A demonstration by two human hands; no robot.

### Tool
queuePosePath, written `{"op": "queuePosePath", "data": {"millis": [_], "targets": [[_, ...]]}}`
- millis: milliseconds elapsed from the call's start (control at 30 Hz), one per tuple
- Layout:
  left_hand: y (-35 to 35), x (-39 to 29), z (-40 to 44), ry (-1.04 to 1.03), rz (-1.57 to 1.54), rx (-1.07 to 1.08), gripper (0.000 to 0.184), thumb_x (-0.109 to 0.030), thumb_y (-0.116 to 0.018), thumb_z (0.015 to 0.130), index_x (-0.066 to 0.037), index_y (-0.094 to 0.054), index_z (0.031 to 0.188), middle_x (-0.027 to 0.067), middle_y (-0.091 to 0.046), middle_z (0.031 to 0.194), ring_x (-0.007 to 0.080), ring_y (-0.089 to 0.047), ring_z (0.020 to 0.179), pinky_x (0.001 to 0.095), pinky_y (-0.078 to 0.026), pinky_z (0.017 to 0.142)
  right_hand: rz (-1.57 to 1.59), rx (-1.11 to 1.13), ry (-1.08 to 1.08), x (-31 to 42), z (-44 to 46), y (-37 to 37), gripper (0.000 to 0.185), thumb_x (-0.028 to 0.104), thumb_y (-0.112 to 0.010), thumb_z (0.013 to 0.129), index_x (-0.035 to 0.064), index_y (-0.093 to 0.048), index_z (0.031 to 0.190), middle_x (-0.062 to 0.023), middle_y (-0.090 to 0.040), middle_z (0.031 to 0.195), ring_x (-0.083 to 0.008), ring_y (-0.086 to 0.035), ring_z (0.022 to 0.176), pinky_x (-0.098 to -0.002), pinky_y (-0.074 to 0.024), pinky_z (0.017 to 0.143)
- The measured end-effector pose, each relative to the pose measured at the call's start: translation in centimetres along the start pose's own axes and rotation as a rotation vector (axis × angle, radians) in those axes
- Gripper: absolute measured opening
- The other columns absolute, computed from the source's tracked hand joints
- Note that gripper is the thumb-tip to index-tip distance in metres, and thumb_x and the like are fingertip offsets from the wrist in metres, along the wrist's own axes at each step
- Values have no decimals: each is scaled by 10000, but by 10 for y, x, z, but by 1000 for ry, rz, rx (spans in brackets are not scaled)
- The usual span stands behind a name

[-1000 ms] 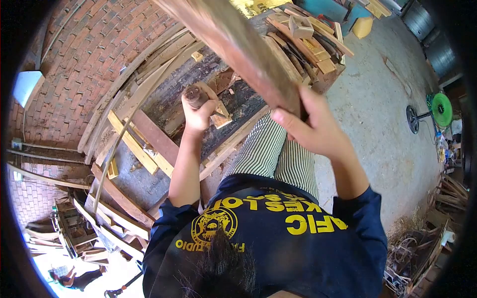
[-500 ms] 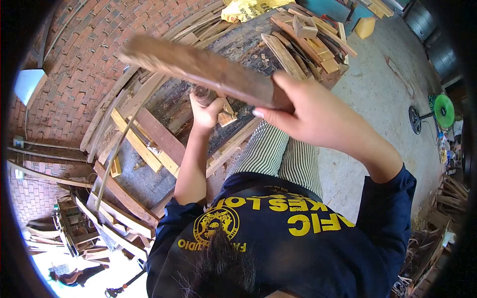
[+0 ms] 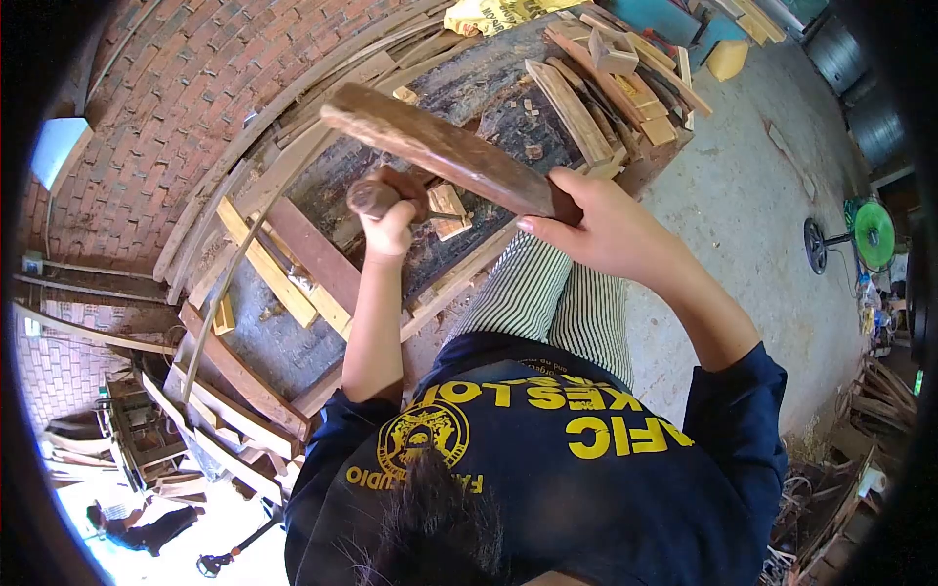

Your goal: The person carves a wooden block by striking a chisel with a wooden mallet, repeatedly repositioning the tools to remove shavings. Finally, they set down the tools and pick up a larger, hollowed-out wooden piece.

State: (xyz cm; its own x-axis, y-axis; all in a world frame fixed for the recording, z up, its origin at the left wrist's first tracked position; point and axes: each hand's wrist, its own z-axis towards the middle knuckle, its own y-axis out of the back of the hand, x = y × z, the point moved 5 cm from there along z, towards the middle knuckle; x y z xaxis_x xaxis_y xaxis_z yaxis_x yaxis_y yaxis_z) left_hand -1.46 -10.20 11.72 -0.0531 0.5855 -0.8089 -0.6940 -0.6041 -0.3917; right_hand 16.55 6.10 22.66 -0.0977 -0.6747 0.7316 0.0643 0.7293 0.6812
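A long brown wooden club [image 3: 440, 151] is gripped at its near end by my right hand [image 3: 611, 225], its far end pointing up and left over the bench. My left hand [image 3: 389, 227] is closed round the round wooden handle of a chisel [image 3: 371, 198]. The chisel's metal shank reaches right to a small light wood block [image 3: 449, 211] on the dark workbench [image 3: 489, 83]. Part of the left fingers is hidden behind the handle. The club is raised above the block and does not touch the handle.
Wood strips and an open box [image 3: 612, 51] lie at the bench's far right. Planks [image 3: 259, 259] lie left of my left forearm. A green fan [image 3: 873, 235] stands on the right floor. Another person [image 3: 151, 527] is far off at the lower left.
The club has swung from a high, steep position down over the bench, then a little right and away from the handle. The chisel handle now leans further left.
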Motion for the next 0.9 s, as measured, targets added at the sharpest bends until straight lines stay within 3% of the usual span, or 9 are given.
{"op": "queuePosePath", "data": {"millis": [67, 100, 200, 267, 533, 600, 733, 867, 900], "targets": [[31, 1, -4, -115, 206, -126, 84, -32, -523, 633, -37, -478, 704, 78, -495, 600, 165, -468, 479, 286, -409, 466, 106, -35, -25, -20, -3, -8, 375, 295, -650, 838, -51, -541, 930, -215, -600, 713, -360, -614, 663, -393, -464, 605], [32, -3, -7, -88, -24, -136, 74, -34, -508, 662, -52, -466, 721, 60, -454, 593, 164, -442, 503, 309, -412, 509, 103, -33, -27, -29, -5, -13, 375, 295, -650, 838, -51, -541, 930, -215, -600, 713, -360, -614, 663, -393, -464, 605], [58, 10, -21, -85, -196, -206, 107, -95, -527, 662, -101, -444, 730, 37, -399, 587, 158, -363, 537, 340, -371, 583, 60, -90, -117, -62, -12, -30, 371, 309, -647, 857, -37, -547, 945, -153, -546, 677, -188, -506, 630, -341, -430, 609], [57, 18, -35, -101, -178, -280, 110, -96, -528, 659, -102, -443, 729, 37, -397, 591, 157, -360, 544, 344, -369, 585, 20, -89, -241, -88, -19, -46, 469, 386, -620, 845, -71, -555, 929, -268, -598, 781, -392, -613, 768, -418, -464, 683], [59, 13, -49, -158, -275, -430, 102, -41, -472, 655, -84, -440, 742, 60, -415, 594, 169, -370, 537, 354, -380, 567, 116, -67, -537, -156, -62, -113, 500, 412, -642, 818, -75, -548, 888, -260, -594, 743, -392, -608, 723, -422, -465, 661], [51, -4, -42, -165, -295, -435, 105, -48, -481, 656, -85, -439, 745, 60, -417, 591, 169, -373, 532, 352, -374, 561, 144, -153, -504, -163, -71, -123, 458, 385, -645, 837, -53, -528, 900, -150, -547, 619, -224, -554, 523, -365, -434, 505], [31, -50, -26, -179, -140, -310, 92, -90, -510, 679, -104, -450, 747, 44, -405, 602, 152, -377, 545, 326, -357, 585, 53, -213, -481, -163, -76, -138, 448, 370, -651, 828, -42, -516, 942, -227, -589, 698, -348, -601, 621, -417, -454, 569], [20, -82, -21, 46, 286, -342, 66, -13, -517, 721, -60, -512, 766, 63, -473, 568, 156, -446, 472, 320, -407, 483, -78, -167, -549, -168, -81, -162, 447, 363, -626, 833, -12, -448, 999, -277, -612, 778, -446, -605, 738, -504, -469, 633], [14, -77, -22, 306, 490, -307, 44, -52, -564, 743, -45, -530, 770, 54, -485, 556, 147, -459, 453, 302, -401, 450, -74, -178, -536, -172, -81, -171, 451, 358, -623, 833, -4, -420, 1012, -283, -609, 778, -452, -605, 739, -509, -476, 647]]}}
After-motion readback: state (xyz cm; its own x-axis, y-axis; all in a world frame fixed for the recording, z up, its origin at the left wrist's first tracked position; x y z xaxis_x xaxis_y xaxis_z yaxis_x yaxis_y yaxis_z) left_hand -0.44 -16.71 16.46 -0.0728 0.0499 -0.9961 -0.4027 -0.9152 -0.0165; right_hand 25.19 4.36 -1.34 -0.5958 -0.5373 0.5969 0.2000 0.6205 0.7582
